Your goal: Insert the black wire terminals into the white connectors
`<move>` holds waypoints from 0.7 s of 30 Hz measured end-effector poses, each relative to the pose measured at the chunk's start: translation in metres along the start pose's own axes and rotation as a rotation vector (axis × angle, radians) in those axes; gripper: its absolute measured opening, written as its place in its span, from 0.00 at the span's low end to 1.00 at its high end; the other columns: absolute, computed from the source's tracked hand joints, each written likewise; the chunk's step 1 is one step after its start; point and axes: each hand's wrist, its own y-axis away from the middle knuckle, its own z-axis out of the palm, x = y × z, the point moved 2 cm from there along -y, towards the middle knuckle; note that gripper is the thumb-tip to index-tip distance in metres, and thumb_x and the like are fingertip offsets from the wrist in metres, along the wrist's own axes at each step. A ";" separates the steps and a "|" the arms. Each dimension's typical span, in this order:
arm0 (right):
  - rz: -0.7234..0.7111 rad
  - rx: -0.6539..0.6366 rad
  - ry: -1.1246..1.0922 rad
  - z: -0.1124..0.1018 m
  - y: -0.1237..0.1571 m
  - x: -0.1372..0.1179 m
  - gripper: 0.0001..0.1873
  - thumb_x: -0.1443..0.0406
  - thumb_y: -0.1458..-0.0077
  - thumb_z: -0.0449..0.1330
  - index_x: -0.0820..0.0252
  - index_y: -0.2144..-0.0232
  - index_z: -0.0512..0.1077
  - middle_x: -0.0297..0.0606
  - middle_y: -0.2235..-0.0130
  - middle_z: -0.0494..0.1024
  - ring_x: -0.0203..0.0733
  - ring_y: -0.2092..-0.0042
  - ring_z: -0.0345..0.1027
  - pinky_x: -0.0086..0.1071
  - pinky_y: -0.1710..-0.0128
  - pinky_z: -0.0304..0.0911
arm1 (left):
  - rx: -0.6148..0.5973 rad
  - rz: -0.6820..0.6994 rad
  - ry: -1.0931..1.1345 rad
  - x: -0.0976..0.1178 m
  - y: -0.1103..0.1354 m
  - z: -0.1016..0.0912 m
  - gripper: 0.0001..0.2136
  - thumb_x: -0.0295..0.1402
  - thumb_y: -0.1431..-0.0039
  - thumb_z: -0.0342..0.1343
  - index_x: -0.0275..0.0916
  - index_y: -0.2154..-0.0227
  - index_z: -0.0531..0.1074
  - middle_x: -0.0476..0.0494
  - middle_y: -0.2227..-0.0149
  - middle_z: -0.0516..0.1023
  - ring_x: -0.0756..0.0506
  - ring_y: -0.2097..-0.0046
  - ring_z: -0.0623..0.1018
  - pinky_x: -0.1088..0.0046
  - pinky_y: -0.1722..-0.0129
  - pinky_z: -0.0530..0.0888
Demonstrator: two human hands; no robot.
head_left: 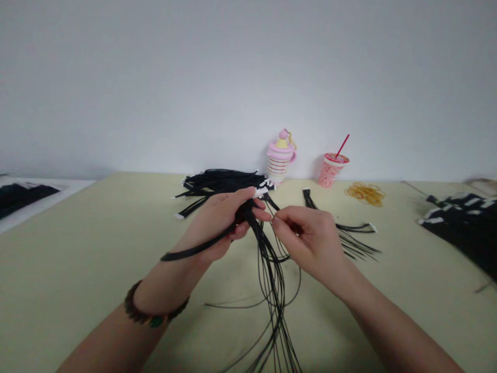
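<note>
My left hand [225, 220] is closed around a wire harness [267, 269], a bundle of thin black wires. Its white connector [261, 192] sticks out by my thumb. One thicker black strand loops back over my left wrist, above a beaded bracelet [155, 316]. The loose wires hang down toward the front of the table. To the right, my right hand [310, 238] pinches with thumb and forefinger close to the harness, apparently on a thin black wire. The exact grip point is too small to see clearly.
On the table [97, 280] behind my hands lies a pile of black harnesses [225, 180]. A pink striped cup [278, 161] and a pink cup with a straw [332, 171] stand near the wall. Yellow rubber bands [365, 194] lie right of them. More black harnesses [466, 223] lie far right.
</note>
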 end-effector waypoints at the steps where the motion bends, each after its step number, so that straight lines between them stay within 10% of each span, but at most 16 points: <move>1: 0.000 0.003 0.000 0.000 0.000 0.000 0.09 0.72 0.48 0.53 0.65 0.79 0.67 0.27 0.82 0.59 0.27 0.79 0.52 0.24 0.78 0.47 | -0.004 0.005 -0.006 -0.001 0.000 0.000 0.12 0.35 0.46 0.53 0.31 0.78 0.71 0.44 0.80 0.74 0.59 0.88 0.59 0.85 0.90 0.51; 21: 0.040 0.044 -0.016 -0.001 -0.002 0.003 0.10 0.67 0.46 0.54 0.64 0.78 0.67 0.29 0.81 0.63 0.28 0.79 0.54 0.24 0.77 0.50 | -0.040 0.053 -0.049 -0.003 0.005 0.006 0.12 0.36 0.45 0.53 0.31 0.76 0.72 0.43 0.79 0.75 0.58 0.87 0.60 0.85 0.89 0.53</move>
